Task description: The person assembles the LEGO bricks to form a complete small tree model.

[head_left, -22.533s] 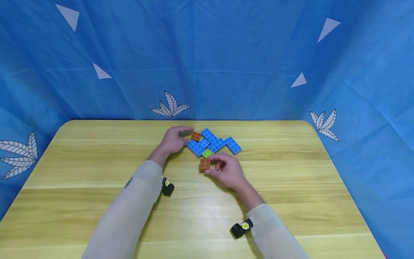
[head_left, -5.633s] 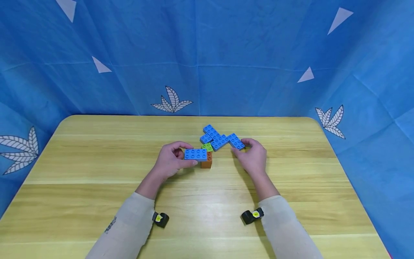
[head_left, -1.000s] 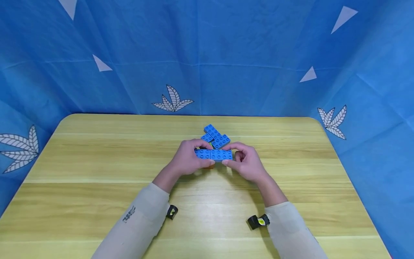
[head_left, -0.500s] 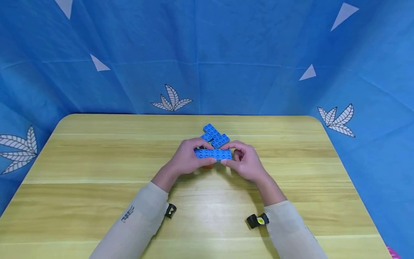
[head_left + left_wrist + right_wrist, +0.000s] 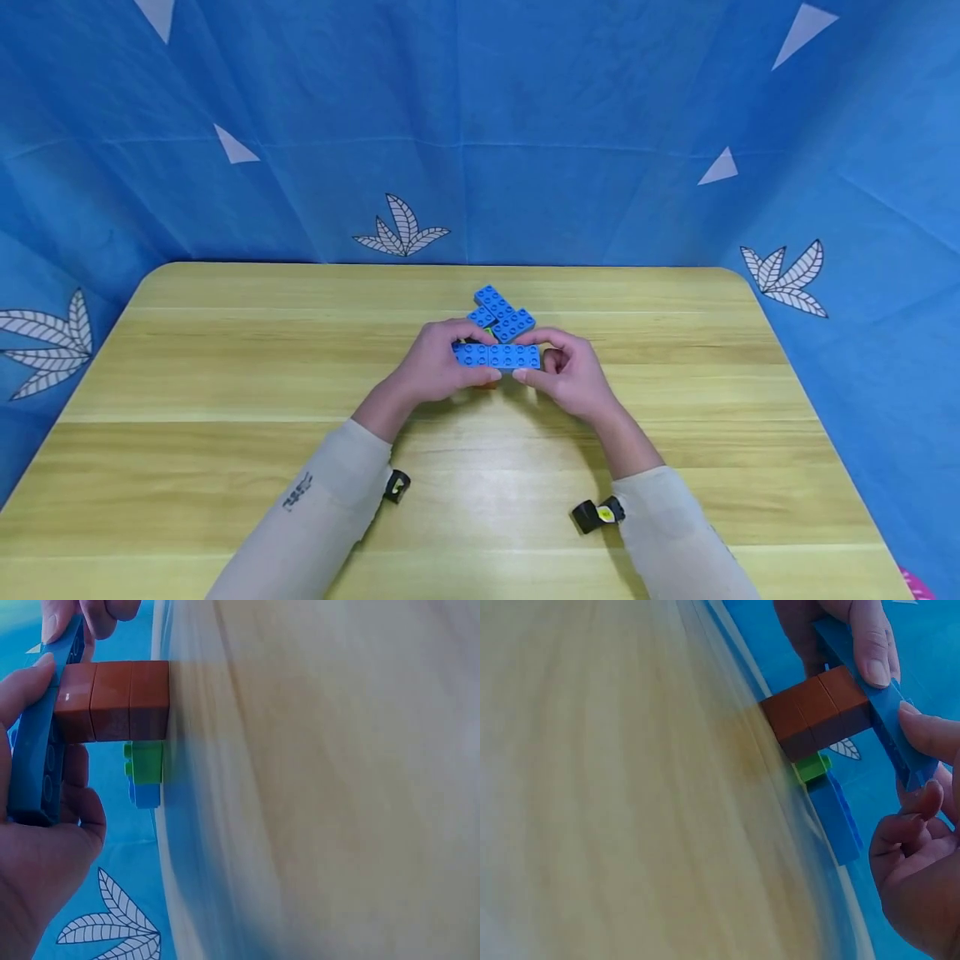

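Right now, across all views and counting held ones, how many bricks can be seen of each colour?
Blue bricks: 5
Brown bricks: 3
Green brick: 1
Total: 9

Bright in the head view, with glare on the table [image 5: 465, 475] and soft shadows beneath the left hand [image 5: 437, 362] and right hand [image 5: 572, 375]. Dimmer in both wrist views, with the table blurred and blue-tinged near its edge; in the left one, a highlight on brown bricks [image 5: 111, 701].
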`<state>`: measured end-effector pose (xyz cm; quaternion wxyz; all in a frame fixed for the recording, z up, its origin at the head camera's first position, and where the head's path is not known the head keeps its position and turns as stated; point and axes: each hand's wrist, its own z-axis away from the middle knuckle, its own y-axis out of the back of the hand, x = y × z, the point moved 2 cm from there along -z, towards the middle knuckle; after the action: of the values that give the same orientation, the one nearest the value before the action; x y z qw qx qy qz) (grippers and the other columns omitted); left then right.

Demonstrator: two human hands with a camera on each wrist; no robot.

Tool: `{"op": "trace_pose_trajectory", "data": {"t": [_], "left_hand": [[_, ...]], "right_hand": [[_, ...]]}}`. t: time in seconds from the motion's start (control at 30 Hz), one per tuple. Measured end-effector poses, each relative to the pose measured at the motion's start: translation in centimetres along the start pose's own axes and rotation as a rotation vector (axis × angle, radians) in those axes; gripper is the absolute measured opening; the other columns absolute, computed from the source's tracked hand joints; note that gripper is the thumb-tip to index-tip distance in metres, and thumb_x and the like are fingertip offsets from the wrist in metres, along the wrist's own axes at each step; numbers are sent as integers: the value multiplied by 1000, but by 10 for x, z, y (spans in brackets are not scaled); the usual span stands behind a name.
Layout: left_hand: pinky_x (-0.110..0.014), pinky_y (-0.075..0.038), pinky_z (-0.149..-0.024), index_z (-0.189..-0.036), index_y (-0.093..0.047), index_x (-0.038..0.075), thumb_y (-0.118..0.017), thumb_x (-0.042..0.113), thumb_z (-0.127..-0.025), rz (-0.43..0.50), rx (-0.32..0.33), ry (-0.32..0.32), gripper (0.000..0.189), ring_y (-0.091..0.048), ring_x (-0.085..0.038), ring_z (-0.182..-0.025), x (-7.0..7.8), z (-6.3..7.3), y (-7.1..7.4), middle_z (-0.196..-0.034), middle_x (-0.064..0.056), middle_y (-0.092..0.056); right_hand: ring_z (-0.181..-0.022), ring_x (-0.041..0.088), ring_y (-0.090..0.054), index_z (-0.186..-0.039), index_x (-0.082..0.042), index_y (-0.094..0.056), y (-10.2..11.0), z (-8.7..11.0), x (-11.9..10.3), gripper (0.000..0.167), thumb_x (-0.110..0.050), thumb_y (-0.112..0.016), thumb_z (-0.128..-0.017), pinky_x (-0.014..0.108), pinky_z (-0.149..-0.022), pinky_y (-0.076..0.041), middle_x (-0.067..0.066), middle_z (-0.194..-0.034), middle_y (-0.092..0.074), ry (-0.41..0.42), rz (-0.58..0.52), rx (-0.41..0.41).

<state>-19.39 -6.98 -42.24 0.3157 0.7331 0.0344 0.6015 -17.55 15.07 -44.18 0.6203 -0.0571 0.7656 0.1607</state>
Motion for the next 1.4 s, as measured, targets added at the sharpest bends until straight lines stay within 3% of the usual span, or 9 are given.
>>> {"op": "trace_pose_trajectory", "data": {"t": [0.27,0.53,0.87,1.07,1.27,1.4], "left_hand": [[-42,-45,-94,-104,-74,19,-90,27,-75,-33,-18,93,34,-56,-21,-104,2,-1,2,-111,2,-66],[-42,-45,-96,-104,-77,19,-92,28,-73,-31,11,101,36,-56,-22,-107,3,-1,1,-112,1,-65],[-44,-43,-98,-110,-77,15,-93,32,-70,-14,40,89,46,-55,-22,-112,1,2,6,-114,2,-66],[-41,-49,-83,-111,-76,11,-93,30,-72,35,52,64,47,-54,-21,-105,7,6,19,-109,4,-66],[-54,-39,-90,-110,-74,10,-88,19,-77,143,108,2,37,-55,-33,-104,6,4,40,-109,-5,-70],[-51,-40,-90,-110,-73,10,-85,16,-81,139,151,5,32,-57,-33,-101,1,-3,52,-108,-1,-70]], "right_hand": [[-44,14,-34,-119,0,-68,-3,7,8,41,3,-82,-80,25,-40,-25,16,-55,-39,-109,-71,89],[-47,14,-36,-119,2,-67,-8,11,11,41,8,-79,-81,23,-41,-26,10,-59,-42,-132,-173,164],[-49,15,-36,-119,3,-67,-10,13,11,39,6,-79,-81,23,-43,-26,6,-59,-43,-146,-204,176],[-51,15,-37,-118,3,-68,-9,14,11,39,4,-80,-82,22,-44,-27,5,-61,-47,-156,-202,194],[-53,15,-38,-117,3,-68,-9,13,11,38,3,-80,-82,22,-45,-29,5,-69,-57,-143,-209,188],[-53,14,-37,-117,5,-67,-10,13,12,38,6,-80,-81,22,-45,-28,4,-71,-61,-143,-225,185]]}}
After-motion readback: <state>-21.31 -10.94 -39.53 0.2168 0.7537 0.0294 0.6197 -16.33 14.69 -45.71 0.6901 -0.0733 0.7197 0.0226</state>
